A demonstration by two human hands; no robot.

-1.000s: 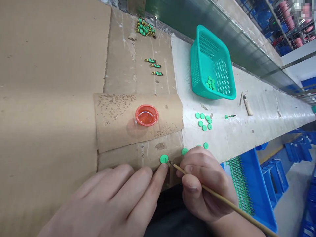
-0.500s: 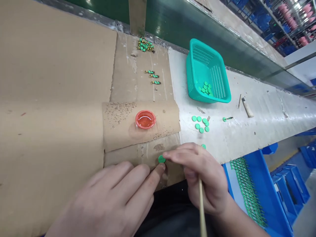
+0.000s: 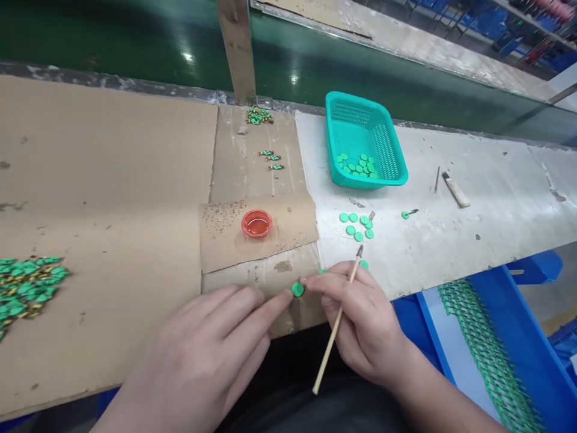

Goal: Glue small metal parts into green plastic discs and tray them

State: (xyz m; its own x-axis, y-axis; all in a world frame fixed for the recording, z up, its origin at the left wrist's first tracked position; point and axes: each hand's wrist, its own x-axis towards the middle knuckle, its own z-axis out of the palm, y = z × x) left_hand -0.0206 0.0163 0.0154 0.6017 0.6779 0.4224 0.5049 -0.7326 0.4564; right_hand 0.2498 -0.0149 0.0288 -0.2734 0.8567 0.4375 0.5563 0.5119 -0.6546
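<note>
Between the fingertips of both hands sits a round green button [image 3: 297,289], just over the brown cardboard at the front of the bench. My left hand [image 3: 211,349] reaches in from the left, its index fingertip against the button's edge and its other fingers bent. My right hand [image 3: 360,313] touches the opposite edge with a fingertip. It also grips a thin wooden paintbrush [image 3: 336,328], dark tip pointing up and away. Another green button [image 3: 363,264] lies just beyond the right hand. A small red dish [image 3: 256,224] of clear liquid stands ahead on the cardboard.
A teal basket [image 3: 367,180] holds several green buttons. Loose buttons [image 3: 350,230] lie before it. Small green-and-gold pieces form a pile [image 3: 33,285] at left and another [image 3: 259,115] at the back. A whitish tube [image 3: 456,190] lies right. Blue bins [image 3: 523,337] stand below.
My view has shifted, bringing the left pile into sight. The paintbrush has swung in my right hand, so its dark tip now shows above the fingers. The button stays between my fingertips.
</note>
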